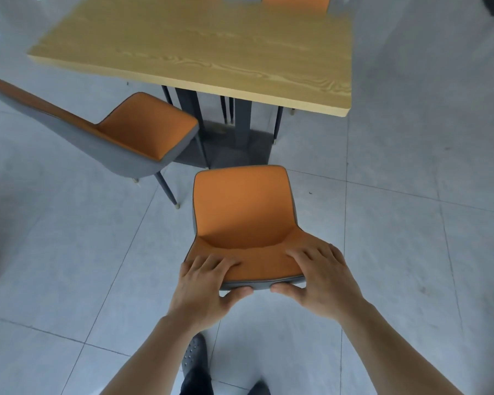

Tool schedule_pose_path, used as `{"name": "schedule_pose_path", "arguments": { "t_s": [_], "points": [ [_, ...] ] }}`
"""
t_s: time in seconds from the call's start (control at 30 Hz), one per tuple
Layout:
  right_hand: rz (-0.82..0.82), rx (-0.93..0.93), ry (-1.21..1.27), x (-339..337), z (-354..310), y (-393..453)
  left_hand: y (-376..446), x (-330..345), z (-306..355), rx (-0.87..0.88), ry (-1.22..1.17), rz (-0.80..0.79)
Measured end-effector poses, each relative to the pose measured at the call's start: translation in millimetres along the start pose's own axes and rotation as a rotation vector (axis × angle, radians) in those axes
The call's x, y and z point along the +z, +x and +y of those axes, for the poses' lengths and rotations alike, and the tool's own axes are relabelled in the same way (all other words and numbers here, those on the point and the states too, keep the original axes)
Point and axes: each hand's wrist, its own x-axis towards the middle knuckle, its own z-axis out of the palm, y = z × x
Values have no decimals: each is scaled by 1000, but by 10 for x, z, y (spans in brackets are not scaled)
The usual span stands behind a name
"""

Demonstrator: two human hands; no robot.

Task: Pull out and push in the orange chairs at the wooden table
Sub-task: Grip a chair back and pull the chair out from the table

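An orange chair [243,206] with a grey shell stands on the floor directly below me, clear of the wooden table [206,49]. My left hand [206,286] and my right hand [322,275] both grip the top edge of its backrest, fingers over the orange front and thumbs on the grey back. A second orange chair [143,129] stands to the left, angled, its seat near the table's front edge. The backrest of a third orange chair [297,2] shows beyond the table's far side.
Dark table legs and a base [240,138] sit under the tabletop, just ahead of the held chair. Grey floor tiles [411,223] spread all around. My dark shoe [194,354] is behind the chair.
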Motion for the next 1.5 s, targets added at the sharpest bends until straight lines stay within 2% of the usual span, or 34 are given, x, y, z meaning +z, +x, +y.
{"name": "schedule_pose_path", "arguments": {
  "t_s": [0.37, 1.03, 1.5],
  "points": [
    [95, 57, 27, -167, -61, 581, 703, -310, -301, 75, 8, -13],
    [120, 201, 27, -610, -177, 1983, 2337, -995, -934, 219, 18, -51],
    [64, 250, -38, -687, -231, 1952, 2385, -959, -949, 286, 4, -52]
  ]
}}
